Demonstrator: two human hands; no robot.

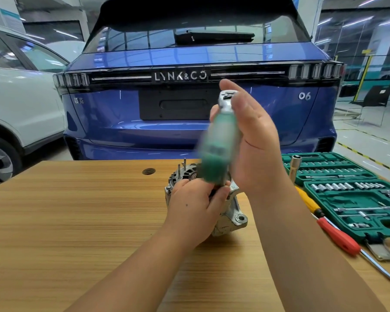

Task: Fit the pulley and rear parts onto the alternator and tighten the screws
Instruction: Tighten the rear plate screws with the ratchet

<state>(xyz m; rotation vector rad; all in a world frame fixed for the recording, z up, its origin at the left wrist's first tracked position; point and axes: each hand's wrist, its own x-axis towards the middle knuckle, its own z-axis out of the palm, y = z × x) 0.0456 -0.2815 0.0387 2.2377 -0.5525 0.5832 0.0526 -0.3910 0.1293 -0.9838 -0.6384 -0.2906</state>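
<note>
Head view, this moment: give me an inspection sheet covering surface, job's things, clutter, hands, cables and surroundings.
Surface: wooden table with a round dark cap set in it.
Job's things: alternator on the table, studs pointing up; green-handled ratchet raised above it, blurred by motion.
Clutter: open green socket set at the right; red screwdriver and yellow screwdriver beside it; a socket standing upright at the case edge.
Hands: left hand grips the alternator; right hand holds the ratchet near its head, fingers fairly straight.
Cables: nothing seen.
Surroundings: blue car directly behind the table, white car at left, workshop floor with yellow marking.
</note>
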